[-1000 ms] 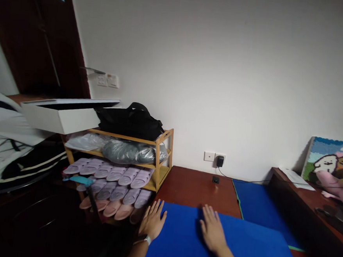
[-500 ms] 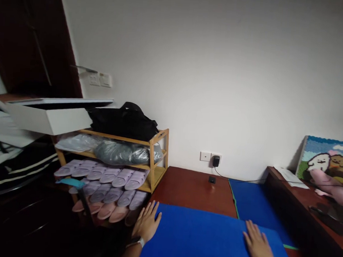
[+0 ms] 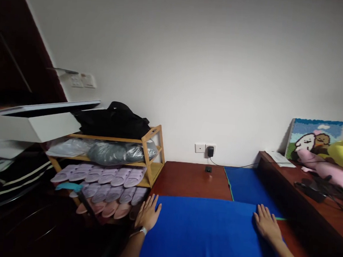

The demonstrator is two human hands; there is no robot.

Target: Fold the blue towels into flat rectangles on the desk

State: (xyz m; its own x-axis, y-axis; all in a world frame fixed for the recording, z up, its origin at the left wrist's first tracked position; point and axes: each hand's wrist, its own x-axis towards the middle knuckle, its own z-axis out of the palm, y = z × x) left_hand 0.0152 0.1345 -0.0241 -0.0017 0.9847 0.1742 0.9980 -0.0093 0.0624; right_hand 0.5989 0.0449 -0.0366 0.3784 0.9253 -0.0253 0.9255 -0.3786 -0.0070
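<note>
A plain blue cloth (image 3: 205, 228) covers the surface in front of me, with a small crease near the bottom of the view. My left hand (image 3: 148, 215) lies flat at its left edge, fingers spread and pointing away from me; a watch (image 3: 139, 231) is on that wrist. At the cloth's far right corner, my right hand (image 3: 267, 222) rests palm down with its fingers stretched out. Neither hand grasps anything. Beyond the cloth shows bare reddish-brown wood (image 3: 195, 181), and a second blue piece with green edging (image 3: 242, 184) lies to its right.
On the left stands a wooden rack (image 3: 147, 154) with several slippers (image 3: 108, 175), plastic-wrapped items and a black bag (image 3: 113, 120). A black adapter (image 3: 210, 150) is plugged in at the wall. The right ledge (image 3: 286, 173) holds a pink plush toy (image 3: 324, 170) and cables.
My right hand has moved outward to the right edge of the cloth. My left hand stays at the left edge. The head view has shifted a little to the right.
</note>
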